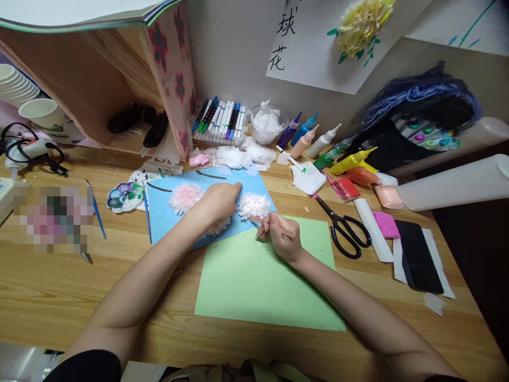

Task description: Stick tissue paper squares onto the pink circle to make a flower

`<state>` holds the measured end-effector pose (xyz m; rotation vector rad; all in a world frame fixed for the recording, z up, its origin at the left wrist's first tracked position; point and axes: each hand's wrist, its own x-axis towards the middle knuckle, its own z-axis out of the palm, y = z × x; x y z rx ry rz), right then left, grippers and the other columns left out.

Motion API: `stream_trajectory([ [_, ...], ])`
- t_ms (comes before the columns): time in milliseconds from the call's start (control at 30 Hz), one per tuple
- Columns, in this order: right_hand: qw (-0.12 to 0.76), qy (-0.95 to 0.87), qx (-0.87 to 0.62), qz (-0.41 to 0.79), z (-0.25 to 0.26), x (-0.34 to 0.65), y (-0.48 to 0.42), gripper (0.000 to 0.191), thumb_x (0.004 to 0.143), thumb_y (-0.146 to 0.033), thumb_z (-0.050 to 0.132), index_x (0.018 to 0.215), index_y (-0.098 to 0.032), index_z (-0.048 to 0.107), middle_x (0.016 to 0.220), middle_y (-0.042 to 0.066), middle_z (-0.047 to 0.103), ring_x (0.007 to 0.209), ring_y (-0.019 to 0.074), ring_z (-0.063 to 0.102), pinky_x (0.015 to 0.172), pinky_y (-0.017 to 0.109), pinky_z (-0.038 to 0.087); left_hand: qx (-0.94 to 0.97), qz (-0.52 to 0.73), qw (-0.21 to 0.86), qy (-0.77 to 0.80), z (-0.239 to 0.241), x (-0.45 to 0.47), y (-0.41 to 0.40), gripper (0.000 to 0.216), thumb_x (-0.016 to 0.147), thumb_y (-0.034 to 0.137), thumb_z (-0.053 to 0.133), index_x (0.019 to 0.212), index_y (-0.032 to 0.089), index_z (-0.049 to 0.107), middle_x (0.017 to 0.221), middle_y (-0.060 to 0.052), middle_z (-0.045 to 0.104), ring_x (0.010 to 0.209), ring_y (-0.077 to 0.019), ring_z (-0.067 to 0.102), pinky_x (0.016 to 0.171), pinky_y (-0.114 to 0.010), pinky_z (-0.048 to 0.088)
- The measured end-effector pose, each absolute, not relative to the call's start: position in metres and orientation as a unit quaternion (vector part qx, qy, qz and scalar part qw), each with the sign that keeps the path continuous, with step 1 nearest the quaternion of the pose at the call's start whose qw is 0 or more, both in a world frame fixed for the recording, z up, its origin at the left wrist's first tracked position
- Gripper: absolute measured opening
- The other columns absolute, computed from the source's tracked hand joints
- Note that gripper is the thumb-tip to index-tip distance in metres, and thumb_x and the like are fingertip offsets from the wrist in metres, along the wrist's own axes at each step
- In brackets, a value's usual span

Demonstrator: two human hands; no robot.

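A blue sheet point(254, 183) lies tilted on the table, bearing a pink fluffy paper flower point(185, 197), a white one point(254, 206) and dark curved strokes. Part of another pale flower point(218, 227) shows under my left wrist. My left hand point(218, 202) rests over the sheet, fingers curled and index finger bent toward its upper part; whatever lies within is hidden. Just below the white flower, my right hand point(283, 236) is closed around a thin stick-like tool point(256, 219), its tip by the petals. A green sheet point(262, 281) lies beneath my right hand.
Black scissors point(345, 228) and a dark phone point(419, 257) lie at right. Paint bottles point(314, 143), markers point(220, 119) and a bowl of white tissue point(268, 122) stand at the back. A paint-smeared palette point(125, 196) and brushes point(96, 212) are at left.
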<state>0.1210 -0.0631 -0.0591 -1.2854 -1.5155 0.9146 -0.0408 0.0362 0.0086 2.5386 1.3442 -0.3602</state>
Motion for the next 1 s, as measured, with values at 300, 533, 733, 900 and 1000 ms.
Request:
stream_trajectory([
  [300,0.371,-0.524,-0.615,0.457,-0.012,0.099,-0.021,0.05,0.088,-0.058,0.035,0.058,-0.019,0.046,0.043,0.0,0.058,0.035,0.0111,0.055,0.038,0.019,0.044,0.871,-0.117,0.129,0.46,0.006,-0.041,0.037,0.038,0.077,0.006,0.038,0.11,0.013,0.054,0.09,-0.013,0.068,0.085,-0.0267,0.065,0.066,-0.031,0.044],
  [533,0.318,-0.567,-0.619,0.441,-0.01,0.097,-0.004,0.053,0.091,-0.055,0.033,0.052,-0.02,0.044,0.038,0.0,0.055,0.031,0.0106,0.05,0.035,0.02,0.039,0.875,-0.103,0.125,0.457,0.003,-0.042,0.036,0.035,0.079,0.008,0.037,0.11,0.013,0.053,0.089,-0.013,0.068,0.084,-0.0259,0.065,0.067,-0.031,0.044],
  [733,0.375,-0.6,-0.562,0.428,-0.022,0.115,-0.039,0.046,0.094,-0.047,0.032,0.062,-0.019,0.049,0.048,-0.002,0.056,0.043,0.01,0.053,0.048,0.021,0.043,0.869,-0.112,0.125,0.466,0.009,-0.04,0.033,0.038,0.078,0.006,0.038,0.112,0.013,0.053,0.089,-0.014,0.068,0.085,-0.0268,0.065,0.066,-0.031,0.044],
  [900,0.384,-0.696,-0.479,0.374,-0.043,0.133,-0.055,0.039,0.097,-0.033,0.03,0.065,-0.019,0.048,0.053,-0.002,0.054,0.047,0.0094,0.051,0.051,0.022,0.041,0.866,-0.121,0.123,0.469,0.012,-0.039,0.033,0.043,0.076,0.003,0.037,0.115,0.013,0.052,0.091,-0.015,0.068,0.087,-0.0279,0.065,0.067,-0.032,0.044],
  [1000,0.396,-0.764,-0.428,0.278,-0.05,0.138,-0.057,0.038,0.096,-0.025,0.028,0.064,-0.019,0.049,0.054,0.0,0.053,0.049,0.0108,0.05,0.053,0.024,0.039,0.864,-0.125,0.129,0.47,0.012,-0.039,0.033,0.049,0.074,0.002,0.036,0.119,0.014,0.05,0.093,-0.015,0.069,0.087,-0.0287,0.065,0.067,-0.033,0.045],
])
